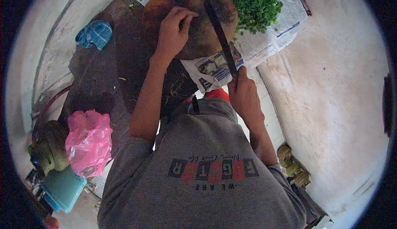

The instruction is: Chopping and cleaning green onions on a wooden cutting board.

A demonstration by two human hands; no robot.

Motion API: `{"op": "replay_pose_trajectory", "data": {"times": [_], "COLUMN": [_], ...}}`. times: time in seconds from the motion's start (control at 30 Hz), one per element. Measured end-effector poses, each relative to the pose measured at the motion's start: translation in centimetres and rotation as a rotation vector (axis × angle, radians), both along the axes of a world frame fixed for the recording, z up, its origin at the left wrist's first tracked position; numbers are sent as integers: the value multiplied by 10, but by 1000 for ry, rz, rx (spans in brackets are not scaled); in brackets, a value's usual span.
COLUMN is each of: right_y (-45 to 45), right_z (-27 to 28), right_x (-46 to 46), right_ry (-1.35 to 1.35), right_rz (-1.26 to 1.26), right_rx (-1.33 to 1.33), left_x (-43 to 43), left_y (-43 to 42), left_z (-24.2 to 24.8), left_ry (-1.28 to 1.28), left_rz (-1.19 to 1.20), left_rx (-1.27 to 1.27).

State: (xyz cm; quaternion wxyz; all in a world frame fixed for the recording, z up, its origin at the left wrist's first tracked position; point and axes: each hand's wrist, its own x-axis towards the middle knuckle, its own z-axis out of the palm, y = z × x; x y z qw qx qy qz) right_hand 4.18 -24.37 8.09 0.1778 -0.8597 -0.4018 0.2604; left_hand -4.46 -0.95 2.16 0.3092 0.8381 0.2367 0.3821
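My right hand (245,94) is closed on the handle of a long dark-bladed knife (220,36). The blade lies across the right part of a round wooden chopping board (201,40), its tip towards the far side. Over the left part of the board is my left hand (175,27), thumb and fingertips close together; whether anything small is between them cannot be told. Chopped green onions (254,4) form a heap on newspaper (257,46), right beside the board.
A blue cloth (94,34) lies on the dark table (102,64) at left. Nearer are a pink plastic bag (89,143), green gourd-like produce (51,145) and a teal plastic container (65,187). Root scraps (176,88) lie near the table's edge. A pale wall (325,83) stands at right.
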Motion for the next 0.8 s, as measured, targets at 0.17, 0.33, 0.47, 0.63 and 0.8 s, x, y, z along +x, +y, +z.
{"op": "replay_pose_trajectory", "data": {"times": [0.17, 0.33, 0.47, 0.63, 0.8], "right_y": [0, 2, 12, 10, 2], "right_z": [-5, -11, -13, -26, -32], "right_x": [-6, -12, -16, -14, 17], "right_ry": [12, 36, 58, -6, 32], "right_rz": [-39, -42, -60, -35, 45], "right_rx": [64, 61, -47, -2, 171], "left_x": [2, 9, 10, 7, -24], "left_y": [-4, -2, 3, 4, -16], "left_z": [13, 7, -6, 9, 51], "left_ry": [-15, 158, 343, 325, 82], "left_rz": [29, -58, -28, -11, 30], "left_rx": [217, 254, 380, 432, 272]}}
